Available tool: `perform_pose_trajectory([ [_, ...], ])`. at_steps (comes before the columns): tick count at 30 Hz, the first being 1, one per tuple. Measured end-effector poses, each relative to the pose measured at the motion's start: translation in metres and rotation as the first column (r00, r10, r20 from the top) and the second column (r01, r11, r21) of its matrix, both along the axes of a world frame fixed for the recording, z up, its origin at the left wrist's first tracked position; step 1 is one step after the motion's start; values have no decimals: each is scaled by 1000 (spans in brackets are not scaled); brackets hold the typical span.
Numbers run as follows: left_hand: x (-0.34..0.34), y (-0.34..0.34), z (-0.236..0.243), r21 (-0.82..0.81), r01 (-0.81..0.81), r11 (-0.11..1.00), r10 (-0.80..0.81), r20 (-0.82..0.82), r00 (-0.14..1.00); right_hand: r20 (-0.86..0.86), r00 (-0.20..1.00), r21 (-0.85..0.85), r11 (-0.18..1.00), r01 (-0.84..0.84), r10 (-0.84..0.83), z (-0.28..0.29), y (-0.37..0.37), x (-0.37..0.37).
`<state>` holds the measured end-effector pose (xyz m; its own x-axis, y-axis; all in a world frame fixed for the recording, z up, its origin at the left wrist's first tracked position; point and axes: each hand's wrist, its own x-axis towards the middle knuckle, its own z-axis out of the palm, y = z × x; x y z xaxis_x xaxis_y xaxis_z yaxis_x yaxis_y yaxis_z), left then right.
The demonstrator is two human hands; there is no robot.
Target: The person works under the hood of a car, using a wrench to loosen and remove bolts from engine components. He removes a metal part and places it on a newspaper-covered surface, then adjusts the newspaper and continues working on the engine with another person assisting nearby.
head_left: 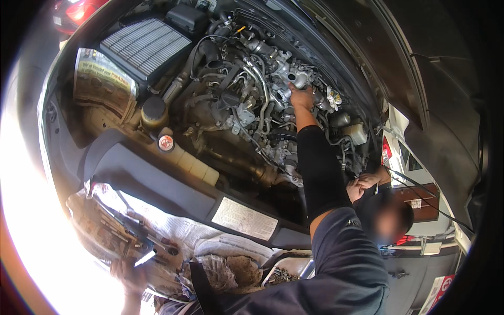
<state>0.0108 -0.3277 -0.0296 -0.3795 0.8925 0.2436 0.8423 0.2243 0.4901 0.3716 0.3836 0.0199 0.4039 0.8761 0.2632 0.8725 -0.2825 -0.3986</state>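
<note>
My right arm, in a black sleeve, reaches deep into the engine bay. My right hand (301, 98) is closed against a silvery metal engine housing (298, 79) with a round dark opening, its thumb or a finger pointing up along the metal. What lies under the palm is hidden. At the lower left, my left hand (129, 275) is over the newspaper-covered front edge, washed out by glare. Its fingers curl next to a bright, shiny piece (146, 257) whose kind I cannot make out. Several dark hand tools (118, 223) lie just beyond it on the newspaper (181, 228).
An air filter (149, 44) sits in its box at the far left. A capped reservoir (155, 111) and pale plastic tank (189, 163) stand nearer. A metal tray (304, 269) holds small fasteners. At right, another person's hands (366, 184) rest by the bay under the raised hood (399, 68).
</note>
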Motion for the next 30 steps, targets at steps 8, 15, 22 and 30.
perform_pose_trajectory([
  [8,-2,-12,-19,19,10,1000,-11,45,999,143,990,-115,993,37,-21,-22,20,-2],
  [15,-2,-5,-21,121,20,992,-2,-145,989,457,762,-296,886,-356,459,-1,-25,63],
  [22,-5,-10,-1,40,-17,999,15,57,998,-509,670,-60,754,-654,540,75,-268,93],
  [30,-6,-16,22,1,33,999,-33,67,997,-863,373,-96,614,-784,341,38,-486,10],
])
